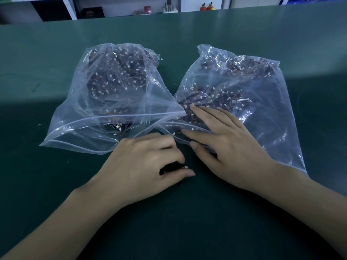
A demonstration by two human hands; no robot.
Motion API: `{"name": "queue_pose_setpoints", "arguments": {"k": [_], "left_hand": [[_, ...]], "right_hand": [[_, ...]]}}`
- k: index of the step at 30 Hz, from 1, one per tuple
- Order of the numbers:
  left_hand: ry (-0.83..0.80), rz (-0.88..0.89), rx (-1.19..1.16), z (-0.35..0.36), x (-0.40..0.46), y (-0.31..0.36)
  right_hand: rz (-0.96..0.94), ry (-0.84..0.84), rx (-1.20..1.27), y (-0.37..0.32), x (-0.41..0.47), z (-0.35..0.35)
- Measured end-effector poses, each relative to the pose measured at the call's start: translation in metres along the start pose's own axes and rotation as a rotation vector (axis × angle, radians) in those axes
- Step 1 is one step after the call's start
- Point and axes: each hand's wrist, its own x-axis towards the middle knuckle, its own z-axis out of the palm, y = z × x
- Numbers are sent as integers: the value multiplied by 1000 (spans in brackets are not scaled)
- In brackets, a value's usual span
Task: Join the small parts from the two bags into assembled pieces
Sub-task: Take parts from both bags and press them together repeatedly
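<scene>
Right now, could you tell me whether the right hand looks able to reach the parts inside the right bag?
Probably yes. The right hand lies at the right bag's open mouth, straight fingers resting on the wired parts. Nothing blocks them, and the left hand sits clear, holding a small dark part.

Dark green worktop (56,184) with white shelving (71,8) behind it

Along the top of the frame, the shelving holds a small red box (147,9) near centre, a rack of upright tools (169,7) just right of it, and two red-orange bottles (206,6) further right; yellow wires (311,0) show at the upper right corner.
</scene>
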Motion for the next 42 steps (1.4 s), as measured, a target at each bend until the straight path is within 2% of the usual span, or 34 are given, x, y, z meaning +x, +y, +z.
{"name": "queue_pose_setpoints", "arguments": {"k": [5,9,13,16,21,25,28,33,36,42], "left_hand": [[-41,2,-74,-1,0,-1],[-46,-13,-80,-1,0,0],[149,-122,-156,0,-1,0],[282,-212,-267,0,0,2],[389,-279,-298,3,3,10],[437,-255,-249,5,3,11],[446,-209,-281,6,2,11],[346,-319,-384,3,0,10],[300,-329,-318,3,-1,6],[291,-292,-354,7,-1,5]], "right_hand": [[-64,91,134,-4,0,-3],[-42,133,300,-7,1,-5],[30,210,444,-9,3,-7],[20,197,507,-11,2,-11],[-22,85,697,-18,1,-3],[-1,106,766,-17,0,3],[12,116,787,-15,-1,2],[107,192,872,-14,1,-3],[170,199,959,-13,3,-8],[188,150,889,-13,2,-5]]}}
